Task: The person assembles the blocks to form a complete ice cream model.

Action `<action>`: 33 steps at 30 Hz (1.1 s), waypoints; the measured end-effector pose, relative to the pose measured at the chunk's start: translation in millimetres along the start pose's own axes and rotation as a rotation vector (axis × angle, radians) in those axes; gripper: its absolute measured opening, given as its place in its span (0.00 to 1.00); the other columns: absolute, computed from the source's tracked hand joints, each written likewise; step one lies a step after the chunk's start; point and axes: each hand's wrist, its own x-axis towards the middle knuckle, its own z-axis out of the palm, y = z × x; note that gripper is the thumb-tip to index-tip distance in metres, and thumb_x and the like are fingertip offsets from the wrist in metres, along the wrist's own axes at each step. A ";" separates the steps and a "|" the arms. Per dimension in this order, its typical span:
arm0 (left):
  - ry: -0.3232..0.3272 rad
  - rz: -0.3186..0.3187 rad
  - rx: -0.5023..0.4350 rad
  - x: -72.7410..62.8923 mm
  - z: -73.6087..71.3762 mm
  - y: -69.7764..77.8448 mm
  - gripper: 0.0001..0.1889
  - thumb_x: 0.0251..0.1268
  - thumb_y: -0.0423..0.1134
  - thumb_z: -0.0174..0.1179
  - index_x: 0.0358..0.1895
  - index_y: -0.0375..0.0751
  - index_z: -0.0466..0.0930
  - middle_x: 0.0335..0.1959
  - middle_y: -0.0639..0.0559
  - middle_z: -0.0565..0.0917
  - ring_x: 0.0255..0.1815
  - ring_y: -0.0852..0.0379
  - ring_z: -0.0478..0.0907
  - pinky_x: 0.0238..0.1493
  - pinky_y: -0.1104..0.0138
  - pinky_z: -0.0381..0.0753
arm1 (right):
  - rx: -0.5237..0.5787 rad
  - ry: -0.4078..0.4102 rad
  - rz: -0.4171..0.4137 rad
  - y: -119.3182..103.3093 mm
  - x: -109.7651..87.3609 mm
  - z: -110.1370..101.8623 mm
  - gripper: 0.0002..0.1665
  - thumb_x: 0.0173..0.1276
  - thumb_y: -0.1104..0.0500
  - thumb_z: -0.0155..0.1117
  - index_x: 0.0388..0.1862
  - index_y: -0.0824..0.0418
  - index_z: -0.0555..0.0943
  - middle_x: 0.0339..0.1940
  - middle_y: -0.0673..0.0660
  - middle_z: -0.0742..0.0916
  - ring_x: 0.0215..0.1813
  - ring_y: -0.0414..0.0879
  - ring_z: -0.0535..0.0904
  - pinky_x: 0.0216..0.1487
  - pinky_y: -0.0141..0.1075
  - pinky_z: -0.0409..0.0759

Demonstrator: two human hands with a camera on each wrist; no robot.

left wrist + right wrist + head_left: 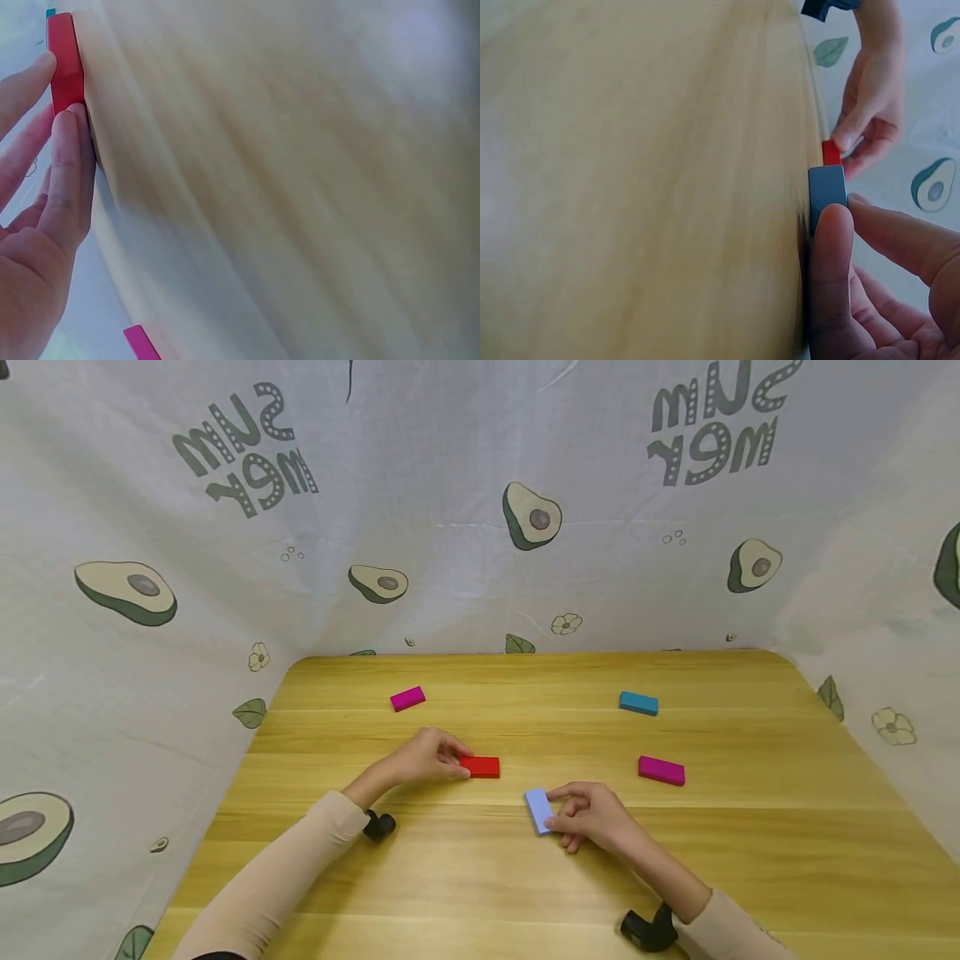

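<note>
Red block (483, 767), smooth, flat, oblong

In the head view, a passage crosses the tabletop (525, 710) at upper center, bounded by the left magenta block (407, 699) and the blue block (638, 703). A narrow gap at center separates the red block (483, 767) from the periwinkle block (538, 810). From here I see the left hand (425, 758) and right hand (594, 814) obstructing either side. The avocado-print cloth (442, 468) closes the top.
</note>
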 end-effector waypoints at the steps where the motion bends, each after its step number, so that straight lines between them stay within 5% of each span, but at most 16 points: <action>1: 0.000 0.002 0.001 0.4 0.4 0.2 0.16 0.60 0.34 0.72 0.50 0.32 0.86 0.46 0.46 0.86 0.39 0.60 0.84 0.44 0.70 0.84 | 0.001 0.000 0.003 -0.2 -0.1 0.1 0.28 0.63 0.69 0.71 0.58 0.81 0.74 0.24 0.61 0.85 0.21 0.47 0.80 0.23 0.40 0.85; 33: 0.002 0.038 0.006 5.8 11.1 8.6 0.15 0.60 0.34 0.72 0.49 0.31 0.86 0.45 0.45 0.86 0.37 0.61 0.83 0.43 0.71 0.84 | -0.002 -0.003 -0.029 -3.4 7.6 13.6 0.26 0.62 0.68 0.73 0.56 0.80 0.76 0.24 0.60 0.85 0.21 0.49 0.81 0.23 0.41 0.85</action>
